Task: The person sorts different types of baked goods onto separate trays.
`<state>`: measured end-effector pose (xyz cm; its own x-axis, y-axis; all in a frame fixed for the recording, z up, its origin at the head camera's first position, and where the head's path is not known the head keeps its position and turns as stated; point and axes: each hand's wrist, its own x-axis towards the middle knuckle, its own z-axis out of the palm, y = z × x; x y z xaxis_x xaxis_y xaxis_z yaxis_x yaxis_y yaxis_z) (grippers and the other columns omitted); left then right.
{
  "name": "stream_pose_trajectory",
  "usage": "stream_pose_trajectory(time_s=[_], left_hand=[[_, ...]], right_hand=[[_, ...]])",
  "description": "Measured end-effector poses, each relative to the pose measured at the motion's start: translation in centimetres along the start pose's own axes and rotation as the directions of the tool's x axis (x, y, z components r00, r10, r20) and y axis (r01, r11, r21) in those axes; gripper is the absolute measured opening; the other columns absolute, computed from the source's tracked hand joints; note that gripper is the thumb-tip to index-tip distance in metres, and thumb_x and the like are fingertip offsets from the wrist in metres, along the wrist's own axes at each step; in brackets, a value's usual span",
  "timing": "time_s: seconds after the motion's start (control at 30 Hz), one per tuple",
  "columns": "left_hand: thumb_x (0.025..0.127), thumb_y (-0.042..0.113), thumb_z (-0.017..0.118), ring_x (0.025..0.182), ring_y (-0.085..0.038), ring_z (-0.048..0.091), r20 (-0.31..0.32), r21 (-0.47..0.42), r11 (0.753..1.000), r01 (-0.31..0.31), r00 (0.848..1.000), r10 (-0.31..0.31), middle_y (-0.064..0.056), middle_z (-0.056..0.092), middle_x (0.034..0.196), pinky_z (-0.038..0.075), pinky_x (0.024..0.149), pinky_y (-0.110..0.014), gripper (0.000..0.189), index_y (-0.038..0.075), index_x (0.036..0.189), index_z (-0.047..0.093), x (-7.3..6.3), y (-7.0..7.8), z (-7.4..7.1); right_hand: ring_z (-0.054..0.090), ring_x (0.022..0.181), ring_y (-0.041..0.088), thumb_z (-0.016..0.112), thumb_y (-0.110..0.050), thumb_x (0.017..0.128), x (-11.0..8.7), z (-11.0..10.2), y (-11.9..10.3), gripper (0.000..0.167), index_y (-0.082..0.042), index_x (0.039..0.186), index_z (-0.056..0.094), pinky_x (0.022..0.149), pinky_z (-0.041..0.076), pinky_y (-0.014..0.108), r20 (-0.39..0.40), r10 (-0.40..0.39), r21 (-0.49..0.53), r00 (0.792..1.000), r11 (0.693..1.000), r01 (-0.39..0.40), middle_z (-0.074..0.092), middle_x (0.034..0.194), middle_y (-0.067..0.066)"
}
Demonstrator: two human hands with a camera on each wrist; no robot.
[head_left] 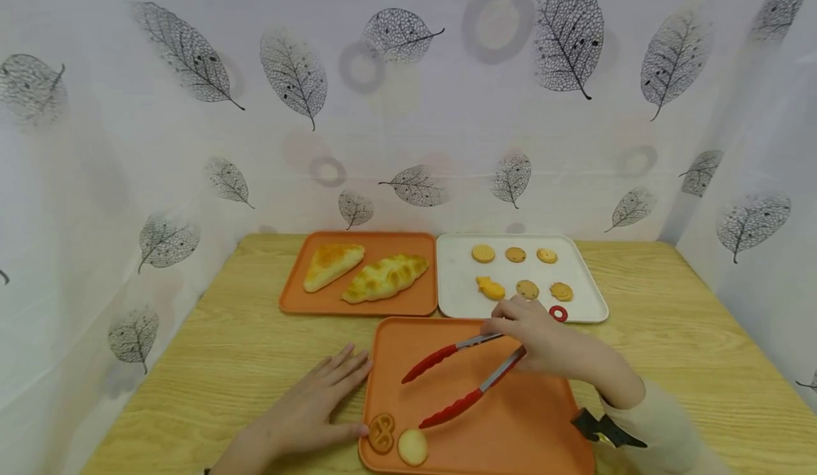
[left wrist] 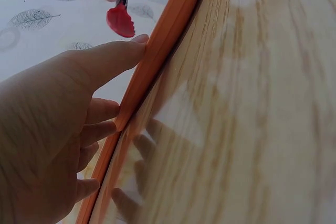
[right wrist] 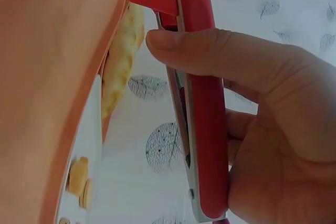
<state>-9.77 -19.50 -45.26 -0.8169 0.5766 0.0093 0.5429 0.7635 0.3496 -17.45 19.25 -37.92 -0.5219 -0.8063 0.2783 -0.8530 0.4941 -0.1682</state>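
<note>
My right hand (head_left: 539, 337) grips a pair of red-and-silver tongs (head_left: 453, 410) over the front orange tray (head_left: 498, 425). The red tong tips are spread apart, with nothing between them. In the right wrist view, the thumb lies across the red handle (right wrist: 207, 129), and the other fingers are partly hidden behind it. My left hand (head_left: 306, 411) lies at this tray's left edge, fingers extended, with fingertips against the rim in the left wrist view. A pretzel-shaped cookie (head_left: 381, 433) and a round pale cookie (head_left: 413, 447) lie in the tray's near left corner.
Behind, a second orange tray (head_left: 293, 298) carries a triangular pastry (head_left: 333, 266) and a long braided bread (head_left: 386, 278). Beside it, a white tray (head_left: 456, 276) bears several cookies, one fish-shaped (head_left: 490, 288). A leaf-patterned curtain (head_left: 408, 127) closes off the wooden table's (head_left: 664, 305) back and sides.
</note>
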Motion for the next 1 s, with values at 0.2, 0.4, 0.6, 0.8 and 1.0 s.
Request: stream_pose_trajectory(time_s=[0.2, 0.4, 0.6, 0.8, 1.0], left_hand=[[0.087, 0.071, 0.05, 0.152, -0.026, 0.017, -0.006, 0.005, 1.0, -0.001, 1.0, 0.001, 0.0, 0.029, 0.161, 0.03, 0.116, -0.056, 0.088, 0.02, 0.155, 0.028, 0.0, 0.0, 0.1], [0.087, 0.07, 0.051, 0.152, -0.025, 0.016, -0.001, -0.006, 1.0, -0.004, 1.0, 0.004, -0.001, 0.028, 0.161, 0.027, 0.117, -0.056, 0.088, 0.02, 0.155, 0.028, 0.1, 0.0, 0.0], [0.087, 0.071, 0.05, 0.152, -0.025, 0.015, 0.005, 0.003, 1.0, -0.002, 1.0, 0.002, -0.001, 0.027, 0.161, 0.027, 0.117, -0.056, 0.088, 0.019, 0.155, 0.028, 0.1, -0.1, 0.1], [0.088, 0.07, 0.05, 0.151, -0.029, 0.019, -0.01, 0.019, 1.0, -0.019, 1.0, 0.019, -0.003, 0.03, 0.16, 0.03, 0.116, -0.057, 0.087, 0.017, 0.155, 0.029, 0.1, 0.0, 0.1], [0.088, 0.069, 0.05, 0.15, -0.03, 0.021, -0.016, 0.015, 1.0, -0.023, 1.0, 0.023, -0.003, 0.032, 0.16, 0.029, 0.115, -0.057, 0.086, 0.018, 0.155, 0.03, 0.1, 0.0, 0.1]], right_hand=[[0.042, 0.087, 0.008, 0.085, -0.001, 0.061, 0.2, 0.2, -1.1, 0.054, -0.021, 0.108, 0.066, 0.072, 0.033, 0.024, 0.09, -0.001, 0.028, 0.996, 1.0, -0.002, 0.053, 0.097, -0.007], [0.042, 0.087, 0.007, 0.086, -0.002, 0.062, 0.2, 0.6, -1.6, 0.053, -0.023, 0.107, 0.066, 0.072, 0.032, 0.024, 0.133, -0.006, 0.03, 0.991, 1.0, 0.002, 0.053, 0.097, -0.008], [0.041, 0.089, 0.007, 0.083, 0.001, 0.064, 0.3, 0.8, -2.0, 0.052, -0.023, 0.106, 0.066, 0.072, 0.03, 0.022, 0.136, -0.032, 0.032, 0.99, 0.999, 0.028, 0.054, 0.095, -0.01], [0.041, 0.089, 0.006, 0.082, 0.005, 0.06, 0.4, 0.9, -2.3, 0.055, -0.024, 0.104, 0.067, 0.072, 0.028, 0.021, 0.118, -0.037, 0.004, 0.992, 0.999, 0.037, 0.053, 0.094, -0.011], [0.043, 0.092, 0.006, 0.081, 0.006, 0.059, 0.4, 0.9, -2.5, 0.056, -0.027, 0.103, 0.067, 0.073, 0.031, 0.022, 0.131, -0.025, -0.025, 0.991, 0.999, 0.029, 0.053, 0.095, -0.013]])
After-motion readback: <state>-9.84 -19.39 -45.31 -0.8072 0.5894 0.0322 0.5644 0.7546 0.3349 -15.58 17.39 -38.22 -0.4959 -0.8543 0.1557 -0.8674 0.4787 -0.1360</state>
